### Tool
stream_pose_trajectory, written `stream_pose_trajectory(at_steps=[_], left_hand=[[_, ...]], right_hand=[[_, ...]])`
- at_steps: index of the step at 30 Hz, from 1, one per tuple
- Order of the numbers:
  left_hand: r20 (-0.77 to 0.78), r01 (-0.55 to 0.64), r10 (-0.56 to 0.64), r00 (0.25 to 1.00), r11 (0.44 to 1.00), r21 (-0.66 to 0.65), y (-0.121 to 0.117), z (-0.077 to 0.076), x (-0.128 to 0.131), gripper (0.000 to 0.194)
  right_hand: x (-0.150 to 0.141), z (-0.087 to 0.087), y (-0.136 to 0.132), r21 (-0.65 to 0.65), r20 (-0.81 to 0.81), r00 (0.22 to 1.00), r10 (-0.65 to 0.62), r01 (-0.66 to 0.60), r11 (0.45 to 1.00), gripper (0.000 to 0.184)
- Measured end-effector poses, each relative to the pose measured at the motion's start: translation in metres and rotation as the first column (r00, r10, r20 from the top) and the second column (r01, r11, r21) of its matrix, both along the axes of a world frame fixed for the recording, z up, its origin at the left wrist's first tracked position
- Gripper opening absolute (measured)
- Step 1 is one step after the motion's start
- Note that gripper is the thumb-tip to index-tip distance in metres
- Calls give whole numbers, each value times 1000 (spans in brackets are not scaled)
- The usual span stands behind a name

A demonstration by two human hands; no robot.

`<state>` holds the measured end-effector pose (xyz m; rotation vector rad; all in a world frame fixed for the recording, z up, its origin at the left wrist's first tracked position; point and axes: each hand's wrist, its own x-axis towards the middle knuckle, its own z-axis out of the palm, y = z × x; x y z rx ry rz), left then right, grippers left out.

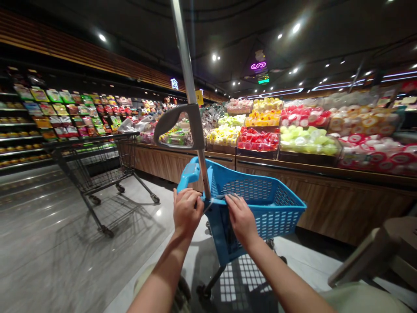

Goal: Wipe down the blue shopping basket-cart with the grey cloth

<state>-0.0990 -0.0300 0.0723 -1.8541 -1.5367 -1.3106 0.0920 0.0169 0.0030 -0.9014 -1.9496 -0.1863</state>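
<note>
A blue plastic shopping cart [273,213] with a perforated basket stands close in front of me. My left hand [187,211] is closed over its near left rim, below the blue handle grip [190,171]. My right hand [240,217] is curled over the near rim, a little to the right, with the fingertips on the inner side. Between my hands rises a metal pole [184,48], tilted left at the top, with a grey looped handle [197,126] on it. The part of the basket floor I can see holds nothing visible.
A dark wire shopping cart [104,169] stands on the shiny floor at left. Wood-fronted display counters [342,204] hold bins of colourful jelly cups [259,139]. Shelves of packaged goods [65,108] line the left wall. A brown stool-like object [391,243] is at lower right.
</note>
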Motion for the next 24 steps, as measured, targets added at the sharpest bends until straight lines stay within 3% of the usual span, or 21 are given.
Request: stream_pose_trajectory(at_steps=[5, 12, 15, 20, 24], left_hand=[[-59, 18, -20, 998, 1000, -24, 0, 0, -10, 22], [-78, 26, -29, 997, 999, -34, 0, 0, -12, 24], [-48, 27, -28, 998, 1000, -16, 1, -1, -8, 23], [12, 2, -2, 1000, 1000, 7, 1, -2, 3, 21], [18, -4, 4, 1000, 1000, 3, -1, -2, 8, 21]], right_hand=[[30, -11, 10, 16, 74, 996, 44, -45, 999, 44], [89, -34, 23, 36, 112, 992, -57, 53, 998, 43], [100, -40, 25, 35, 92, 991, -101, 98, 995, 42], [77, -36, 19, 8, -30, 977, -210, 210, 978, 41], [35, -17, 5, -17, -69, 986, -153, 152, 988, 41]])
